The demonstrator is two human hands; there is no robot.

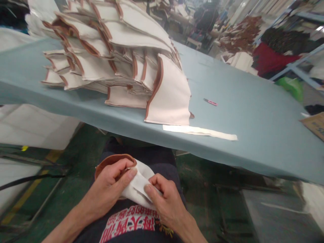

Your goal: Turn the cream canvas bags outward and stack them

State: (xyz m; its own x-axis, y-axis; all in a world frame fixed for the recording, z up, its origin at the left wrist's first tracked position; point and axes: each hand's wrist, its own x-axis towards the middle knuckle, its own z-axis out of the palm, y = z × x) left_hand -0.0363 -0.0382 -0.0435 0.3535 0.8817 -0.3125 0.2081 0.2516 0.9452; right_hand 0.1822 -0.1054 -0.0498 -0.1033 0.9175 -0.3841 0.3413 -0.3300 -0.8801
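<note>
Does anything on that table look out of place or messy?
Mildly: the pile of cream pieces looks uneven, its brown-trimmed edges splayed, and a loose white strip lies near the edge of the blue table. No spill or damage stands out.

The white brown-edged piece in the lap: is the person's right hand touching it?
Touching. The head view shows the right hand pinching the white brown-edged piece between thumb and fingers.

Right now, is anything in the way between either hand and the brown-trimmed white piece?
Nothing visible: the left hand and right hand both pinch the white piece directly. The blue table with its stacked pieces lies beyond, not between.
</note>
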